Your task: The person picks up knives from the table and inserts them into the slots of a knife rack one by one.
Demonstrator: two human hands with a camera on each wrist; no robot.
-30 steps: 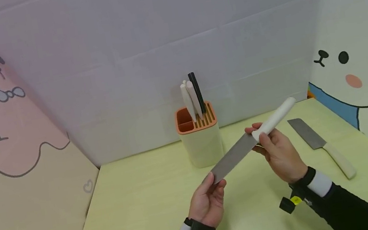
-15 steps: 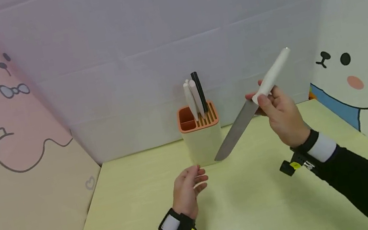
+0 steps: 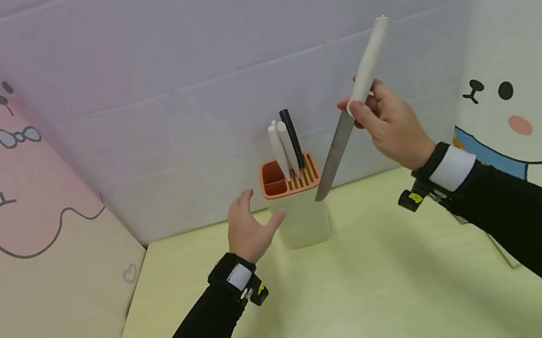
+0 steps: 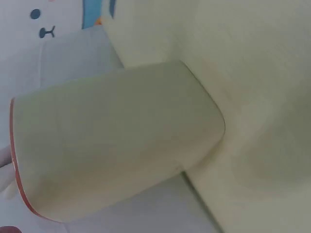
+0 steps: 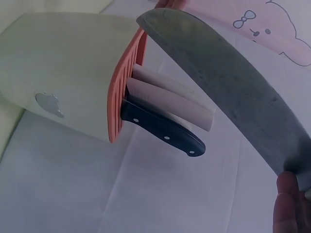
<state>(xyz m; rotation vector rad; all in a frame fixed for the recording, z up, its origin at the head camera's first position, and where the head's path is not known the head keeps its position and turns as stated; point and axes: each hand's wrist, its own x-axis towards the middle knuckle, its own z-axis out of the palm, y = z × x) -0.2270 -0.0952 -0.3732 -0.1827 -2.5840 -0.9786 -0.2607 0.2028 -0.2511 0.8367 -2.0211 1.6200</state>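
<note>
Knife in your right hand: your fingers curl round the white handle where it meets the blade, handle pointing up and away, blade slanting down to your left. Its tip hangs just above the right edge of the knife block, close to the slotted orange top; from the right wrist view the blade crosses over the slots, apart from them. Your left hand holds nothing, fingers relaxed and spread, thumb reaching toward the left side of the block; whether it touches the block I cannot tell. Between your hands the block stands upright on the yellow-green table, with two white handles and a black handle sticking up out of its slots, just left of the blade you hold. Behind your right forearm, part of another white handle lies on the table
</note>
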